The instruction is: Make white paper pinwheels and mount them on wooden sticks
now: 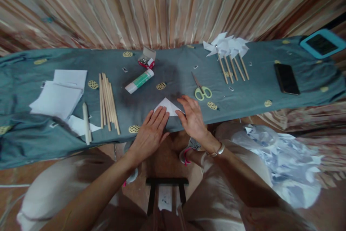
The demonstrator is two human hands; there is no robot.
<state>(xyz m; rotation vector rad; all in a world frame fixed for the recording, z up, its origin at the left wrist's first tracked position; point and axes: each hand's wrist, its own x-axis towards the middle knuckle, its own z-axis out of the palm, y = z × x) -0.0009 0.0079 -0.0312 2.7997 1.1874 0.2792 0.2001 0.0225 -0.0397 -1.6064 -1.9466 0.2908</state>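
Note:
A white sheet of paper folded into a triangle [168,105] lies near the front edge of the cloth-covered table. My left hand [151,130] rests flat on its left side, fingers stretched out. At its right corner is my right hand [192,117], thumb and fingers apart, touching or just beside the paper. Green-handled scissors [201,88] lie just beyond my right hand. Farther back, to the left, are a glue stick [140,80] with a green label and a small open red box [146,59] of shiny metal pieces.
Several wooden sticks [108,103], a white pen-like tool [86,123] and stacked white paper [58,96] lie left. Paper pinwheels on sticks [229,50], a phone [286,79] and a blue-framed tablet [323,43] are right. A bag of paper scraps [286,162] sits below the table's right side.

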